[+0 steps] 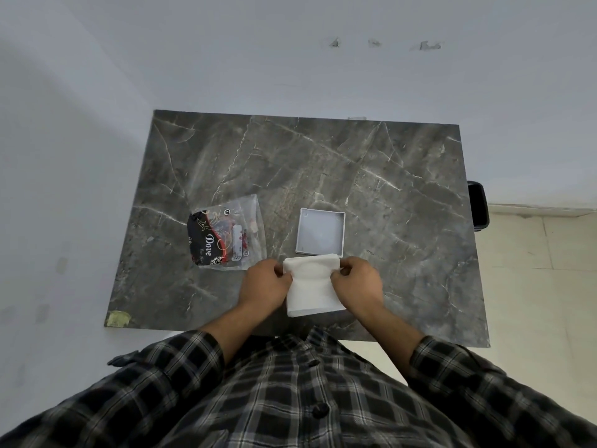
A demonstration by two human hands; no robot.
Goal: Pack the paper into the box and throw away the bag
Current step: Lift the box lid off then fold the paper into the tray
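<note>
A white stack of tissue paper (311, 287) lies near the front of the dark marble table (323, 163). My left hand (266, 282) pinches its left edge and my right hand (357, 281) pinches its right edge, bending the far end upward. Just beyond the paper sits an open, empty square grey box (319, 232). To the left lies a flat, clear plastic bag (226, 234) with black and red print, apart from both hands.
A black object (478, 205) stands off the table's right edge on the tiled floor (533, 270). A yellowish tape patch (119, 318) marks the table's front left corner. White wall lies behind and left.
</note>
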